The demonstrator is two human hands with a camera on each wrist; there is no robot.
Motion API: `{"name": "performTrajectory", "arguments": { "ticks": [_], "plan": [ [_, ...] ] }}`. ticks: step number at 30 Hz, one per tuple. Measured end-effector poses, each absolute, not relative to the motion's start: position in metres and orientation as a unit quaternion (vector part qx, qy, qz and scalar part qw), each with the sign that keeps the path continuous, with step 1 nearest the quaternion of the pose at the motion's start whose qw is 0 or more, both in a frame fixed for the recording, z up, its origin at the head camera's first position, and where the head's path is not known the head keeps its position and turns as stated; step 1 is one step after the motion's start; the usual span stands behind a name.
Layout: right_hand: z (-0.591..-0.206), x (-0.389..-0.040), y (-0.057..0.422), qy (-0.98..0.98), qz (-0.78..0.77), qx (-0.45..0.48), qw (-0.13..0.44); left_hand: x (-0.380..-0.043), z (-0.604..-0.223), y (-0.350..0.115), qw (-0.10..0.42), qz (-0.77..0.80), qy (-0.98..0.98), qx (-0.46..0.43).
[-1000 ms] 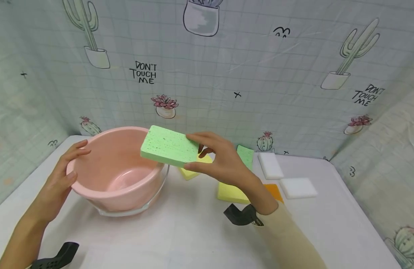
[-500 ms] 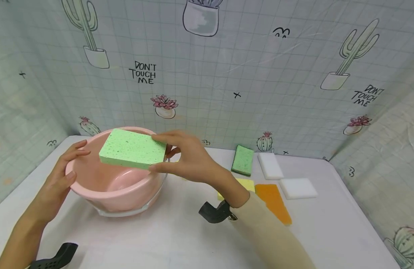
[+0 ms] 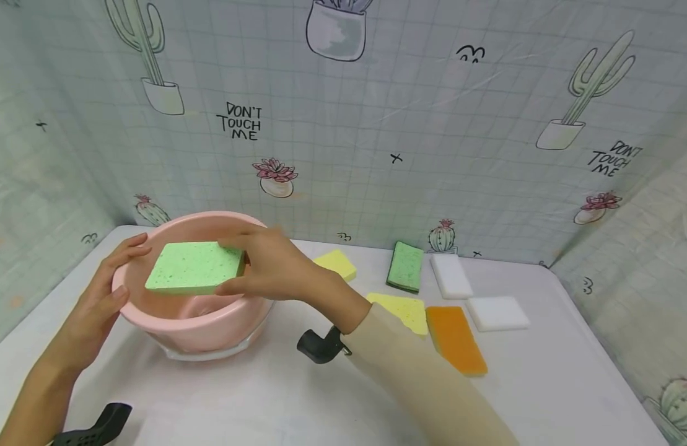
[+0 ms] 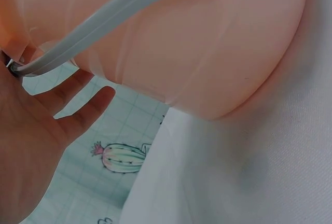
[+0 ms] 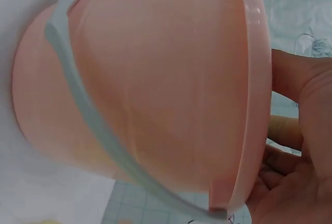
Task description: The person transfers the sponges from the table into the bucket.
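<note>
A pink bucket (image 3: 209, 327) with a pale handle (image 3: 226, 353) stands on the white table at the left. My right hand (image 3: 248, 267) pinches a light green sponge (image 3: 195, 267) by its right end. It holds the sponge flat, just inside the bucket's mouth. My left hand (image 3: 110, 275) rests with straight fingers against the bucket's left rim. The left wrist view shows the bucket's wall (image 4: 207, 42) beside my left hand (image 4: 46, 125). In the right wrist view the bucket (image 5: 155, 79) fills the frame, with my right hand (image 5: 295, 130) beyond its rim; the sponge is hidden there.
Loose sponges lie right of the bucket: a small yellow one (image 3: 336, 263), a green one (image 3: 406, 266), two white ones (image 3: 450, 274) (image 3: 497, 312), a larger yellow one (image 3: 403, 311) and an orange one (image 3: 457, 339). A cactus-print sheet walls the table's back and sides.
My right hand has carried the green sponge leftward and down, from the bucket's right rim to its mouth. The left hand has stayed on the rim.
</note>
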State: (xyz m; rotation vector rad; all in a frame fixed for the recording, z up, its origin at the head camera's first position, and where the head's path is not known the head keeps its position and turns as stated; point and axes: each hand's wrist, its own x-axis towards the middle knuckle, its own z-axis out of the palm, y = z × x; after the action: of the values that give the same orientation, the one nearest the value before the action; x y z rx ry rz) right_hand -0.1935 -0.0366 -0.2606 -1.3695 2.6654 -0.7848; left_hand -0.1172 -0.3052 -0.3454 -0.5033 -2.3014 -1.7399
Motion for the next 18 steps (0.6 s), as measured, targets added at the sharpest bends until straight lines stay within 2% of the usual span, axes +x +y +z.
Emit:
{"name": "performTrajectory", "arguments": {
  "ticks": [10,18],
  "plan": [
    [-0.255,-0.203,-0.061,0.86,-0.191,-0.466,0.077,-0.117,-0.343,-0.304,0.108,-0.584,-0.787,-0.166],
    [-0.257,-0.202,-0.073,0.873,-0.133,-0.462,0.082,-0.116,-0.346,-0.304,0.114,-0.579,-0.791,-0.162]
  ]
}}
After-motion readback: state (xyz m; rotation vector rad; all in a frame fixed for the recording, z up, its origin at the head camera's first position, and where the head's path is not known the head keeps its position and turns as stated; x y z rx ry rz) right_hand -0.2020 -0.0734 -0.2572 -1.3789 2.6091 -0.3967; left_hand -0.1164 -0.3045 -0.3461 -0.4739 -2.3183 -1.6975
